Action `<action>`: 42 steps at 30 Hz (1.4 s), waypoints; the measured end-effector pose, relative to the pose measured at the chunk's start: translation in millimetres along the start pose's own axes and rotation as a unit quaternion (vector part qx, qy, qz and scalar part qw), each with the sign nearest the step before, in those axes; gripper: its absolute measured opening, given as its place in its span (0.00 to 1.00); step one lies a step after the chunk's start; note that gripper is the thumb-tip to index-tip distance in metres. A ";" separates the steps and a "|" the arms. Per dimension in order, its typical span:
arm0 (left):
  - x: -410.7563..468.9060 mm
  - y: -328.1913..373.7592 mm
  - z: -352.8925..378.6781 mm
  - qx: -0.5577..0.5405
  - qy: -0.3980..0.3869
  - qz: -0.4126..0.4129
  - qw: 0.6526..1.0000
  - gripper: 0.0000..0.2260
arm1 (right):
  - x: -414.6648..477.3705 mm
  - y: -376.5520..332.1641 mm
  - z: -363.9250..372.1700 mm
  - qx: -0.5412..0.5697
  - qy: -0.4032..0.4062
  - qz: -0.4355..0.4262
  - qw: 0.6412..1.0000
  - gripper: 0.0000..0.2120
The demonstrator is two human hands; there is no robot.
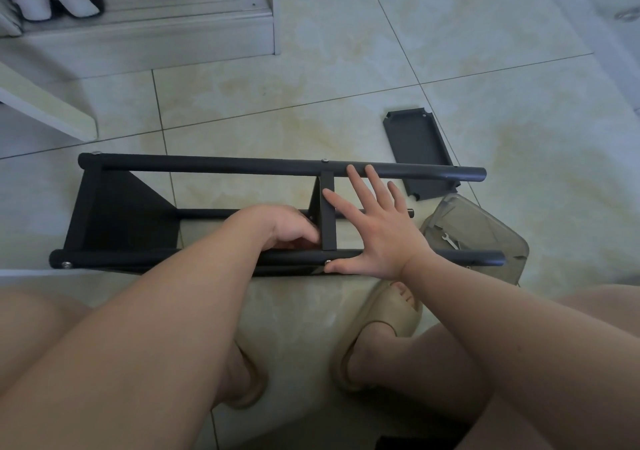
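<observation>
Rack (214, 164) lies on the floor (346, 68), half built: end and middle panel (328, 214) bolted, third panel (419, 153) loose nearby; left hand (287, 224) fingers curled at middle panel's foot, hold unclear; right hand (377, 234) fingers spread, steadying.

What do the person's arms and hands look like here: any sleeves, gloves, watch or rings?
The left forearm and the right forearm are bare to the picture's edge, no sleeve showing. The left hand and the right hand wear no gloves; no ring, watch or bracelet shows on the wrists or visible fingers.
</observation>
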State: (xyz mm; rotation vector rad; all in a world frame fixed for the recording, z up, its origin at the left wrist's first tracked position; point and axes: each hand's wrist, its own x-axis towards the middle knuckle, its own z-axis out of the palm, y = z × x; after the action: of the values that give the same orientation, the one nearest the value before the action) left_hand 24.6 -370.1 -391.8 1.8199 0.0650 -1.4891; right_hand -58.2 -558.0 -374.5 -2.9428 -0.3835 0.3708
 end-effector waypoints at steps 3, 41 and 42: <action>-1.4 -0.7 -1.7 -0.005 -0.015 -0.009 1.000 0.11 | 0.3 0.2 0.5 -0.004 0.000 0.000 1.000 0.53; -2.3 -5.7 -1.8 0.013 -0.003 0.010 1.000 0.11 | 18.0 -0.2 -9.2 -0.077 -0.036 -0.056 0.995 0.60; -2.0 -4.9 -1.2 0.021 0.002 0.014 1.000 0.11 | 17.6 -0.1 -9.2 -0.078 -0.036 -0.055 0.995 0.60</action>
State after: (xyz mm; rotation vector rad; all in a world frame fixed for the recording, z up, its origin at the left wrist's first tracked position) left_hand 22.5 -365.1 -392.6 1.8496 0.0103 -1.4775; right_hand -39.4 -554.2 -369.5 -3.0472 -0.6088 0.4531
